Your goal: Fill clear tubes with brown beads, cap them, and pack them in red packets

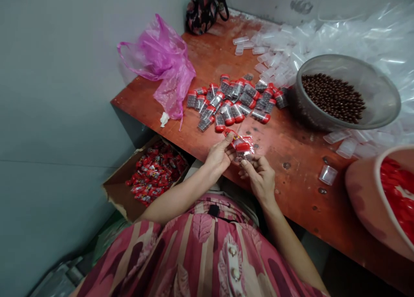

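Note:
Between my two hands, over the table's near edge, is a small clear tub with a red cap (242, 147) and a red-printed clear wrapper (233, 136). My left hand (221, 154) pinches the wrapper from the left, thumb on top. With thumb and fingers, my right hand (260, 174) grips the tub's lower right end. How far the tub sits inside the wrapper I cannot tell. Just beyond my hands lies a pile of red-capped tubs (228, 111) filled with dark balls.
A grey bowl of dark brown balls (333, 98) stands right, before heaped clear empty tubs (274, 64). Nearer is a pink basin (362, 193) of red caps. A pink plastic bag (170, 64) lies left. Below the edge, a cardboard box (116, 189) holds red-wrapped packets.

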Motion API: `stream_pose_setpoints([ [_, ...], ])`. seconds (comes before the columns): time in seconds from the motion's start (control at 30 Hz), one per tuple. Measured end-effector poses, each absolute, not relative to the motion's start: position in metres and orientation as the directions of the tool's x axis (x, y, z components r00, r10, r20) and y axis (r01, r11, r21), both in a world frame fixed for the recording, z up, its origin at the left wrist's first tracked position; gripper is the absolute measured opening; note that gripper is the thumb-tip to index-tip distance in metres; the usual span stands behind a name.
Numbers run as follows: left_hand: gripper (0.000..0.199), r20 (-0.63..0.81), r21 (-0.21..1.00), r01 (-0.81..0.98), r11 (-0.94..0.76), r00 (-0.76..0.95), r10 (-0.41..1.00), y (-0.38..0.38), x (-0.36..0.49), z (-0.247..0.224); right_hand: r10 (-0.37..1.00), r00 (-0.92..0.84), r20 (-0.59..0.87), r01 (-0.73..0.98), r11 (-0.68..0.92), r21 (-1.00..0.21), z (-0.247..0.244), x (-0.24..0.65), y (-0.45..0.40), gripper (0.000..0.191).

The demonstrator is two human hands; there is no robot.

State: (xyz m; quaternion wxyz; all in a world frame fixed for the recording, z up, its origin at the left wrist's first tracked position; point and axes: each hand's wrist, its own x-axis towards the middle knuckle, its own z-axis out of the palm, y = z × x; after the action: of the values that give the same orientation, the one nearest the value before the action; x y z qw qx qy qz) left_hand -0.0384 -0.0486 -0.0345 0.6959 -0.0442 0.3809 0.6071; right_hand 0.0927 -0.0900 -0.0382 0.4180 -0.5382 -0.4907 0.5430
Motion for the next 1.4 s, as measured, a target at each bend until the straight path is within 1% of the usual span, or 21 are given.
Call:
stream_pose_setpoints([
  [0.1,0.018,-0.537,0.444,-0.861,0.247,-0.035,0.843,-0.050,-0.037,-0.033,0.983,-0.078,-0.167,0.057,-0.163,-0.985,-0.040,0.093,-0.087,0.024],
  [0.2,0.026,-0.479,0.516,-0.814,0.269,-0.014,0.878,-0.050,-0.039,-0.033,0.976,-0.102,-0.191,-0.009,-0.193,-0.981,-0.040,0.094,-0.084,0.025],
  [0.3,0.034,-0.422,0.570,-0.770,0.287,0.025,0.906,-0.049,-0.040,-0.034,0.984,-0.061,-0.165,-0.030,-0.167,-0.985,-0.043,0.095,-0.083,0.026],
  [0.4,0.037,-0.380,0.595,-0.753,0.280,0.044,0.924,-0.048,-0.040,-0.034,0.996,0.007,-0.091,0.047,-0.091,-0.995,-0.048,0.094,-0.084,0.026],
  [0.5,0.036,-0.364,0.624,-0.724,0.292,0.061,0.929,-0.048,-0.039,-0.035,0.999,0.027,-0.033,0.135,-0.036,-0.990,-0.054,0.094,-0.086,0.025],
  [0.67,0.035,-0.439,0.595,-0.703,0.389,0.121,0.890,-0.048,-0.037,-0.038,0.999,0.039,0.001,0.205,-0.007,-0.979,-0.061,0.096,-0.087,0.027],
  [0.73,0.036,-0.446,0.601,-0.687,0.407,0.134,0.885,-0.048,-0.038,-0.038,0.999,0.029,-0.032,0.159,-0.036,-0.987,-0.060,0.097,-0.086,0.026],
  [0.77,0.036,-0.438,0.615,-0.673,0.412,0.143,0.888,-0.048,-0.038,-0.038,0.998,0.010,-0.066,0.103,-0.067,-0.992,-0.059,0.097,-0.084,0.026],
  [0.87,0.036,-0.402,0.662,-0.626,0.412,0.167,0.900,-0.046,-0.040,-0.036,0.977,-0.089,-0.196,-0.153,-0.208,-0.966,-0.057,0.098,-0.080,0.026],
  [0.93,0.036,-0.387,0.689,-0.602,0.403,0.164,0.907,-0.045,-0.040,-0.036,0.961,-0.130,-0.244,-0.265,-0.271,-0.926,-0.056,0.098,-0.078,0.028],
  [0.97,0.036,-0.382,0.702,-0.589,0.399,0.161,0.910,-0.045,-0.039,-0.036,0.961,-0.123,-0.248,-0.272,-0.273,-0.923,-0.056,0.097,-0.078,0.028],
  [1.0,0.036,-0.379,0.713,-0.578,0.397,0.158,0.912,-0.045,-0.039,-0.037,0.967,-0.092,-0.236,-0.245,-0.252,-0.936,-0.056,0.096,-0.078,0.028],
  [1.1,0.036,-0.384,0.719,-0.575,0.391,0.141,0.912,-0.045,-0.036,-0.038,0.990,0.063,-0.123,-0.047,-0.120,-0.992,-0.054,0.094,-0.081,0.027],
  [1.13,0.036,-0.387,0.716,-0.581,0.387,0.132,0.913,-0.046,-0.035,-0.037,0.992,0.083,-0.099,-0.009,-0.099,-0.995,-0.054,0.093,-0.081,0.026],
  [1.17,0.036,-0.390,0.712,-0.586,0.385,0.125,0.912,-0.046,-0.034,-0.037,0.992,0.074,-0.100,-0.014,-0.099,-0.995,-0.054,0.092,-0.081,0.026],
  [1.2,0.037,-0.394,0.710,-0.588,0.388,0.125,0.910,-0.047,-0.034,-0.036,0.992,0.041,-0.123,-0.063,-0.121,-0.991,-0.054,0.091,-0.080,0.026],
  [1.3,0.039,-0.398,0.709,-0.570,0.415,0.161,0.903,-0.050,-0.032,-0.032,0.971,-0.080,-0.224,-0.277,-0.237,-0.931,-0.055,0.090,-0.075,0.030],
  [1.33,0.039,-0.396,0.709,-0.561,0.427,0.184,0.899,-0.051,-0.032,-0.032,0.969,-0.084,-0.233,-0.309,-0.248,-0.918,-0.055,0.090,-0.074,0.031],
  [1.4,0.040,-0.388,0.709,-0.549,0.443,0.221,0.895,-0.054,-0.030,-0.031,0.975,-0.041,-0.216,-0.283,-0.219,-0.934,-0.054,0.089,-0.074,0.030],
])
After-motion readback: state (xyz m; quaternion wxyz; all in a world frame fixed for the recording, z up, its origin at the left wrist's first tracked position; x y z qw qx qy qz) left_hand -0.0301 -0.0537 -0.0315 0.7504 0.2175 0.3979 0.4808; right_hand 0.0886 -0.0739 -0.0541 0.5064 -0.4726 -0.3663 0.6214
